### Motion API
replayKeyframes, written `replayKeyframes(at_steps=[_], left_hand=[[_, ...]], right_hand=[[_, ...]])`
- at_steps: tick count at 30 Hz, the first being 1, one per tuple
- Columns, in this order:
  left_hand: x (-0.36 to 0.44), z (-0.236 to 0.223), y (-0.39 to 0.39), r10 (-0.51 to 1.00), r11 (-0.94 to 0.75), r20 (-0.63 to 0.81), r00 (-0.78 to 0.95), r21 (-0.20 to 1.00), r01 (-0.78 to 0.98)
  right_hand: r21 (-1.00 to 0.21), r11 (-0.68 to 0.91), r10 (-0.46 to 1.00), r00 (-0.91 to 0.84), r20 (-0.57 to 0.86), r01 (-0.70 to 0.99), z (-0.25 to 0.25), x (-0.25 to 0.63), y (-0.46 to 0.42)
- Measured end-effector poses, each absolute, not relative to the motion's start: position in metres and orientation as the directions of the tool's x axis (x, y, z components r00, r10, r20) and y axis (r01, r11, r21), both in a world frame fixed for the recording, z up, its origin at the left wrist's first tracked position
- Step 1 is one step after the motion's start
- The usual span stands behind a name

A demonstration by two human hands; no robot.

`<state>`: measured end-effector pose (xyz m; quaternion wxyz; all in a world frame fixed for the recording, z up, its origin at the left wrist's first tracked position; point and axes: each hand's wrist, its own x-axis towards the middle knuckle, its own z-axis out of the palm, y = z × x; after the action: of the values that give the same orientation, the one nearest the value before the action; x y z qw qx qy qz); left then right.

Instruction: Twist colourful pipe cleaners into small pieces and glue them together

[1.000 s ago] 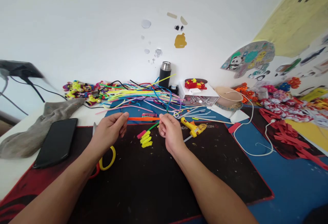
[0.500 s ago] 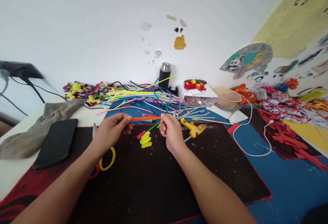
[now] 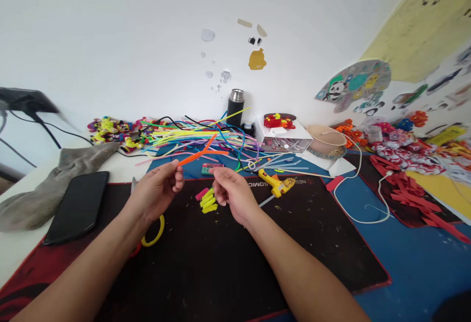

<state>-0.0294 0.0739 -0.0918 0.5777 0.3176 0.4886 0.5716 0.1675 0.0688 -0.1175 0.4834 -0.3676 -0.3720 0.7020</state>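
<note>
An orange pipe cleaner point(image 3: 195, 155) is pinched between the thumb and fingers of my left hand point(image 3: 160, 184). It points up to the right, and its far end splits into two prongs. My right hand point(image 3: 235, 192) is apart from it, with the thumb and fingers loosely stretched and nothing visible in them. Between my hands, several short yellow pipe cleaner pieces point(image 3: 208, 201) and a pink piece point(image 3: 201, 194) lie on the black mat point(image 3: 206, 273). Scissors with yellow and red handles point(image 3: 156, 236) lie partly hidden under my left forearm.
A heap of coloured pipe cleaners point(image 3: 198, 135) lies at the back, by a black flask point(image 3: 235, 107). Right of my right hand is a yellow glue gun point(image 3: 277, 184). A phone point(image 3: 78, 206) and a grey cloth point(image 3: 55, 179) lie left; red strips point(image 3: 415, 197) lie right.
My right hand has let go of the orange pipe cleaner and its fingers have loosened. The pipe cleaner, earlier stretched level between both hands, now slants upward from my left hand with its end forked.
</note>
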Motion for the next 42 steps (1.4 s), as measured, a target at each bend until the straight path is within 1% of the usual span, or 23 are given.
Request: replayKeyframes(at_steps=[2, 5, 10, 13, 16, 26, 31, 35, 37, 39, 42], left_hand=[[-0.025, -0.091, 0.072, 0.955, 0.232, -0.286, -0.077, 0.884, -0.406], [-0.021, -0.095, 0.069, 0.942, 0.307, -0.335, 0.006, 0.855, -0.417], [-0.020, -0.106, 0.068, 0.944, 0.331, -0.315, 0.103, 0.882, -0.335], [-0.019, -0.108, 0.067, 0.942, 0.334, -0.313, 0.117, 0.896, -0.291], [-0.018, -0.107, 0.067, 0.940, 0.340, -0.319, 0.119, 0.900, -0.274], [-0.022, -0.108, 0.068, 0.929, 0.358, -0.322, 0.180, 0.906, -0.227], [-0.026, -0.107, 0.067, 0.902, 0.379, -0.333, 0.277, 0.916, -0.133], [-0.026, -0.105, 0.063, 0.873, 0.307, -0.269, 0.407, 0.951, -0.029], [-0.024, -0.104, 0.061, 0.872, 0.272, -0.235, 0.428, 0.962, -0.026], [-0.022, -0.104, 0.060, 0.906, 0.225, -0.187, 0.379, 0.973, -0.057], [-0.023, -0.104, 0.060, 0.965, 0.126, -0.108, 0.237, 0.990, -0.060]], right_hand=[[-0.886, -0.239, 0.950, -0.283, -0.129, -0.398, -0.117, 0.166, 0.067], [-0.888, -0.215, 0.949, -0.300, -0.093, -0.406, -0.118, 0.164, 0.066], [-0.889, -0.175, 0.953, -0.300, -0.045, -0.422, -0.116, 0.162, 0.064], [-0.890, -0.149, 0.962, -0.270, -0.030, -0.431, -0.114, 0.163, 0.065], [-0.889, -0.141, 0.971, -0.238, -0.037, -0.436, -0.114, 0.165, 0.066], [-0.882, -0.146, 0.977, -0.207, -0.056, -0.449, -0.111, 0.165, 0.066], [-0.887, -0.104, 0.990, -0.132, -0.049, -0.449, -0.109, 0.167, 0.067], [-0.919, -0.068, 0.992, -0.123, -0.021, -0.389, -0.112, 0.168, 0.067], [-0.936, -0.061, 0.990, -0.144, -0.011, -0.347, -0.114, 0.168, 0.067], [-0.947, -0.064, 0.984, -0.178, -0.007, -0.314, -0.117, 0.166, 0.066], [-0.955, -0.108, 0.962, -0.270, -0.031, -0.275, -0.120, 0.163, 0.064]])
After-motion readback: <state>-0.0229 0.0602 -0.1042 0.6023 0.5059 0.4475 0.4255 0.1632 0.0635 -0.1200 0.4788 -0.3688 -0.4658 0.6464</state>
